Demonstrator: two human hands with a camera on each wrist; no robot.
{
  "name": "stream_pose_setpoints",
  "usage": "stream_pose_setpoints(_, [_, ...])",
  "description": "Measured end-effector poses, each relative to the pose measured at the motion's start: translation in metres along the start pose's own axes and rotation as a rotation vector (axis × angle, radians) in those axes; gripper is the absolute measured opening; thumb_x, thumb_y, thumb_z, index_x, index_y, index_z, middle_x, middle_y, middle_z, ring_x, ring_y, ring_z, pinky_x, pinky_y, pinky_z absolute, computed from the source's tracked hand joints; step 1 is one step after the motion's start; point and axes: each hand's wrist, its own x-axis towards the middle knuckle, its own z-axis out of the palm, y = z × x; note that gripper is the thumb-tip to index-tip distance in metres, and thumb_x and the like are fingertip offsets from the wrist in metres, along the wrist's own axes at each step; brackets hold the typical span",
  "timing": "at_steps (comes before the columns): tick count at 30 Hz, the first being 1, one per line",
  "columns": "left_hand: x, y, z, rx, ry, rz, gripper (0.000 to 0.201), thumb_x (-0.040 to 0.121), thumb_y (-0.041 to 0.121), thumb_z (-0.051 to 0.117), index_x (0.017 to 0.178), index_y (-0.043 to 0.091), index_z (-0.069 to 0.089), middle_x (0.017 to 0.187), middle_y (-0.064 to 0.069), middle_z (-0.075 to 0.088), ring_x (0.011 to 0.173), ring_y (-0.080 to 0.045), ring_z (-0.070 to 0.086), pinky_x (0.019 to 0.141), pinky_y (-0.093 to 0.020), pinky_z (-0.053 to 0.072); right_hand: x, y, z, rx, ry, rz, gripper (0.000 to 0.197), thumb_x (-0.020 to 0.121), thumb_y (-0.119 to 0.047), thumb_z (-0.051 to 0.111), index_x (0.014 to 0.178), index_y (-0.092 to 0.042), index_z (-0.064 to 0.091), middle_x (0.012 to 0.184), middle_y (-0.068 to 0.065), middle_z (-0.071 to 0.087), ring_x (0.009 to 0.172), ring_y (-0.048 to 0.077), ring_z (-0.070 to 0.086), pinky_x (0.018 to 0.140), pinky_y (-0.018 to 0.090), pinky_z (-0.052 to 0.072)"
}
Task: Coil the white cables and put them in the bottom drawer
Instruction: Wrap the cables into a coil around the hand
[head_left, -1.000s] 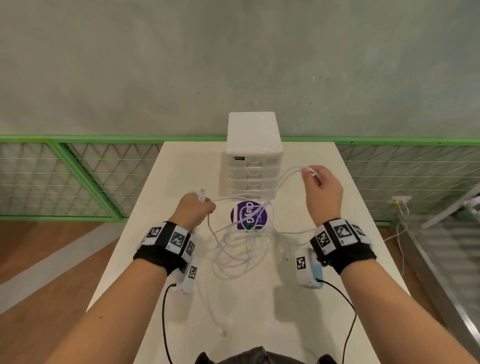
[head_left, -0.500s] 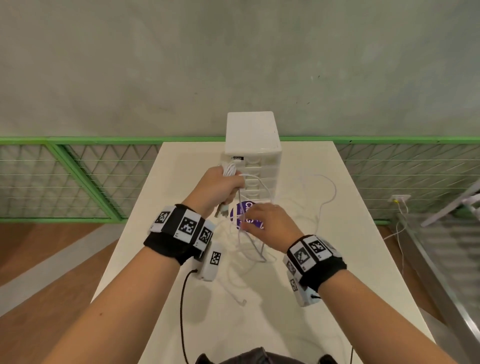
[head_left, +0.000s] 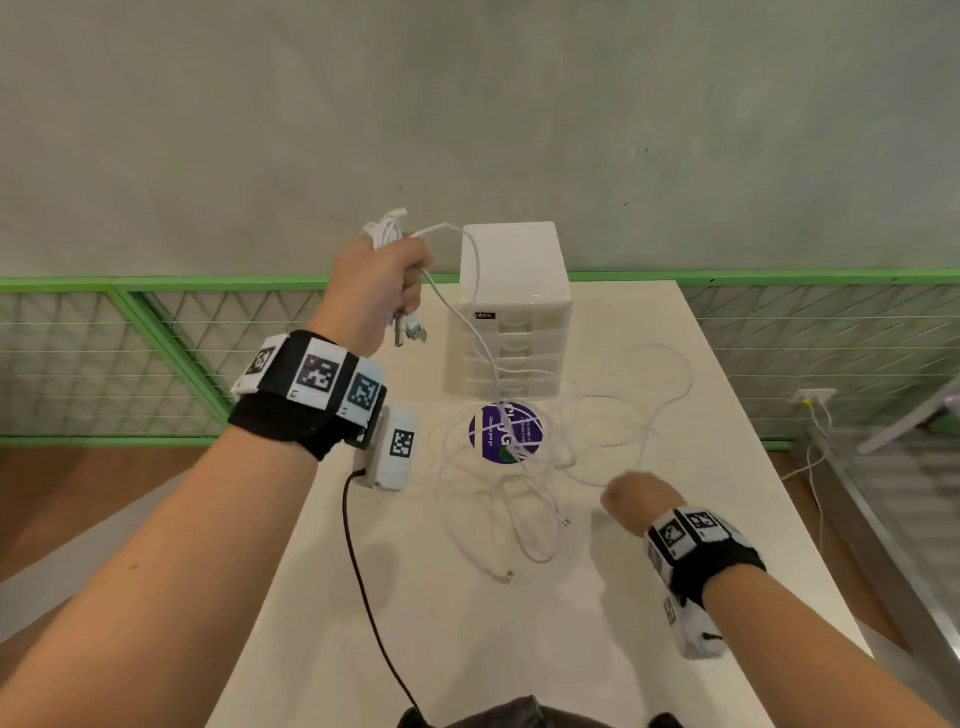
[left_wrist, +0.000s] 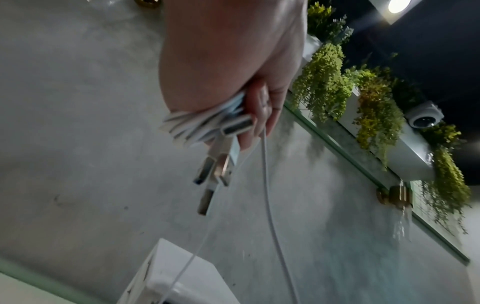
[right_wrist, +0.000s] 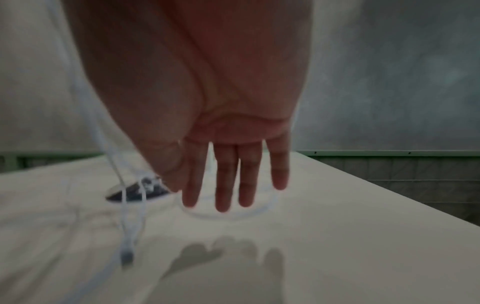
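Note:
My left hand (head_left: 382, 278) is raised left of the white drawer unit (head_left: 511, 312) and grips a bundle of coiled white cable (head_left: 384, 228). Several USB plugs (head_left: 410, 330) dangle below the fist, and the left wrist view shows the bundle (left_wrist: 187, 127) and plugs (left_wrist: 215, 170) up close. One strand runs down from the fist to the loose cable tangle (head_left: 524, 499) on the table (head_left: 519, 649). My right hand (head_left: 631, 501) hovers low over the tangle's right side. Its fingers (right_wrist: 226, 185) hang straight above a cable loop and hold nothing. All drawers look closed.
A purple round sticker (head_left: 506, 434) lies under the cables in front of the drawer unit. A green mesh railing (head_left: 156, 338) runs behind the table, with a concrete wall beyond. A wall socket (head_left: 815, 397) with cords is at floor level on the right.
My left hand has risen up and to the left, lifting the bundle and pulling a strand taut. My right hand left the tangle by the sticker and moved right and nearer to me.

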Motion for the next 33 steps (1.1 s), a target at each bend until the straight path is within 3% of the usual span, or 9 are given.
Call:
stream_pose_setpoints(4, [-0.01, -0.012, 0.018, 0.081, -0.107, -0.043, 0.025, 0.084, -0.008, 0.049, 0.072, 0.012, 0.04, 0.037, 0.012, 0.031, 0.031, -0.006, 0.024, 0.036, -0.02, 0.022, -0.015, -0.035, -0.062, 0.555, 0.594, -0.162, 0.021, 0.089, -0.015, 0.043, 0.099, -0.015, 0.061, 0.097, 0.008, 0.067, 0.089, 0.028, 0.061, 0.076, 0.032, 0.045])
stream_pose_setpoints(6, [-0.013, -0.015, 0.024, 0.11, -0.118, -0.057, 0.027, 0.083, -0.008, 0.051, 0.072, 0.013, 0.038, 0.038, 0.011, 0.031, 0.032, -0.007, 0.024, 0.037, -0.02, 0.021, -0.031, -0.059, -0.096, 0.863, 0.739, -0.323, 0.02, 0.091, -0.015, 0.044, 0.105, -0.017, 0.058, 0.099, 0.002, 0.064, 0.089, 0.02, 0.059, 0.077, 0.032, 0.046])
stream_pose_setpoints(11, [-0.023, -0.019, 0.037, 0.252, -0.203, -0.067, 0.025, 0.08, -0.005, 0.055, 0.071, 0.014, 0.042, 0.037, 0.011, 0.035, 0.035, -0.01, 0.027, 0.04, -0.022, 0.021, -0.059, -0.109, -0.123, 0.833, 0.36, -0.655, 0.075, 0.081, -0.043, 0.064, 0.142, -0.026, 0.025, 0.12, -0.009, 0.051, 0.109, 0.005, 0.05, 0.09, 0.02, 0.041])
stream_pose_setpoints(14, [-0.027, -0.013, 0.04, 0.259, -0.235, -0.066, 0.026, 0.079, -0.006, 0.057, 0.071, 0.015, 0.044, 0.038, 0.011, 0.036, 0.037, -0.011, 0.027, 0.04, -0.022, 0.021, -0.056, -0.126, -0.11, 0.713, 0.21, -0.695, 0.043, 0.09, -0.025, 0.056, 0.131, -0.017, 0.044, 0.093, -0.003, 0.065, 0.086, 0.009, 0.061, 0.084, 0.029, 0.048])
stream_pose_setpoints(17, [-0.024, -0.007, 0.032, 0.373, -0.202, -0.017, 0.024, 0.08, -0.001, 0.06, 0.069, 0.015, 0.046, 0.037, 0.011, 0.037, 0.034, -0.009, 0.028, 0.039, -0.019, 0.023, -0.048, -0.121, -0.108, 0.785, 0.298, -0.62, 0.021, 0.096, -0.021, 0.043, 0.103, -0.012, 0.062, 0.06, -0.013, 0.054, 0.051, -0.003, 0.052, 0.059, 0.023, 0.04])
stream_pose_setpoints(22, [-0.025, -0.007, 0.018, 0.635, -0.28, -0.129, 0.025, 0.086, 0.022, 0.066, 0.068, 0.012, 0.052, 0.044, 0.003, 0.039, 0.033, -0.009, 0.031, 0.036, -0.015, 0.025, -0.04, -0.101, -0.127, 0.829, 0.516, -0.523, 0.034, 0.092, -0.023, 0.052, 0.126, -0.02, 0.046, 0.102, 0.002, 0.061, 0.087, 0.011, 0.053, 0.077, 0.025, 0.04])
stream_pose_setpoints(26, [-0.035, -0.011, 0.022, 0.562, -0.427, -0.239, 0.025, 0.091, 0.029, 0.06, 0.085, 0.005, 0.063, 0.047, 0.005, 0.036, 0.038, -0.009, 0.029, 0.038, -0.018, 0.025, -0.036, -0.098, -0.132, 0.68, 0.454, -0.633, 0.065, 0.086, -0.023, 0.063, 0.14, -0.033, 0.028, 0.072, -0.002, 0.052, 0.066, 0.018, 0.05, 0.071, 0.025, 0.045])
stream_pose_setpoints(29, [-0.042, -0.006, 0.027, 0.53, -0.497, -0.206, 0.029, 0.094, 0.031, 0.055, 0.088, 0.003, 0.062, 0.047, 0.006, 0.033, 0.039, -0.009, 0.026, 0.038, -0.018, 0.023, -0.032, -0.1, -0.128, 0.541, 0.42, -0.665, 0.054, 0.086, -0.026, 0.062, 0.135, -0.028, 0.039, 0.06, -0.004, 0.044, 0.054, 0.01, 0.04, 0.057, 0.018, 0.036])
stream_pose_setpoints(33, [-0.044, 0.0, 0.033, 0.555, -0.551, -0.15, 0.038, 0.092, 0.033, 0.058, 0.088, -0.004, 0.062, 0.045, 0.007, 0.032, 0.041, -0.011, 0.026, 0.039, -0.019, 0.024, -0.033, -0.109, -0.125, 0.457, 0.427, -0.685, 0.022, 0.095, -0.024, 0.046, 0.11, -0.015, 0.059, 0.083, -0.001, 0.057, 0.073, 0.016, 0.05, 0.066, 0.028, 0.037])
